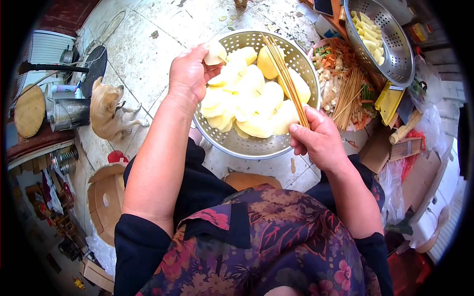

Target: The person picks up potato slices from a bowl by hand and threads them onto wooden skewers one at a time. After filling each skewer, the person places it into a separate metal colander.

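A metal colander (pixel 247 148) full of peeled, pale yellow potatoes (pixel 249 89), some of them cut into slices, sits in front of my lap. At its upper left rim, my left hand (pixel 188 74) is closed with a potato slice (pixel 215 53) between thumb and fingers. My right hand (pixel 318 135), at the lower right rim, grips the lower ends of a bundle of thin wooden skewers (pixel 286 76). The skewers slant up and left across the potatoes. Part of my left fingers is hidden behind the potatoes.
Right of the colander, a tray of chopped vegetables (pixel 331 61) holds more skewers (pixel 348 93). A second colander (pixel 395 54) with cut yellow pieces stands above it. A dog (pixel 106 111) sits on the tiled floor at left, near a cardboard box (pixel 106 197).
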Demonstrator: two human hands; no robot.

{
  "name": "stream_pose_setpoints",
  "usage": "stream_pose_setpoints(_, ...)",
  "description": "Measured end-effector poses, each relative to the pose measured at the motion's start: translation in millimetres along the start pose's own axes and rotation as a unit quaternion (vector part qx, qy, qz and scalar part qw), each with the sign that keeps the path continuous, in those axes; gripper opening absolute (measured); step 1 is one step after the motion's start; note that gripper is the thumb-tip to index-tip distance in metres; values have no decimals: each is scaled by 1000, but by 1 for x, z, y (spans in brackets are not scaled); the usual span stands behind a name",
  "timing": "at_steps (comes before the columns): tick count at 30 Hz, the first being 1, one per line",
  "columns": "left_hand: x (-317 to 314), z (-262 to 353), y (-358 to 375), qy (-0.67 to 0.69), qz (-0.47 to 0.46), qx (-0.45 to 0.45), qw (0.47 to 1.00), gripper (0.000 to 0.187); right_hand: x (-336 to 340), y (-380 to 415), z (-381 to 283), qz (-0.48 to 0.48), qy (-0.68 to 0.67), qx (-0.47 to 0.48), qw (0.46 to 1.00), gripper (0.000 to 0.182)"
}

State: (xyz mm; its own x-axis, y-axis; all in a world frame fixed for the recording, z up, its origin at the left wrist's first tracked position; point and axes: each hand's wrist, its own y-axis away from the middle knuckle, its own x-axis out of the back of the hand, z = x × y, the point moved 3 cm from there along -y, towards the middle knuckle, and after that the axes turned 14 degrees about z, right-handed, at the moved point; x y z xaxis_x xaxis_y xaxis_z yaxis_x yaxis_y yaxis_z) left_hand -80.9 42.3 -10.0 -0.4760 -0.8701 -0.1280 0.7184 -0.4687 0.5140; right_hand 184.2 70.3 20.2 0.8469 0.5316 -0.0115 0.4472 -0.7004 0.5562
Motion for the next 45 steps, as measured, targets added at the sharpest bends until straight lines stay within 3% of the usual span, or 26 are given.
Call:
stream_pose_setpoints(4, -8, -3, 13, -67, -19, 7, 998, 24, 1, -3, 2, 20, -10, 0, 1000, 13)
stream_pose_setpoints(17, -8, -6, 8, -74, -45, 9, 996, 27, 8, -9, 9, 26, -59, -41, 997, 15)
stream_pose_setpoints(23, -10, -6, 10, -132, -48, -4, 990, 36, 32, -20, 13, 102, -115, -38, 987, 16)
stream_pose_setpoints(31, -16, -12, 9, -203, -82, -16, 976, 37, 69, -29, 41, 202, -68, -45, 976, 12)
stream_pose_setpoints(45, -20, -21, 10, -306, -87, -80, 945, 34, 86, -42, 63, 225, 3, -100, 969, 18)
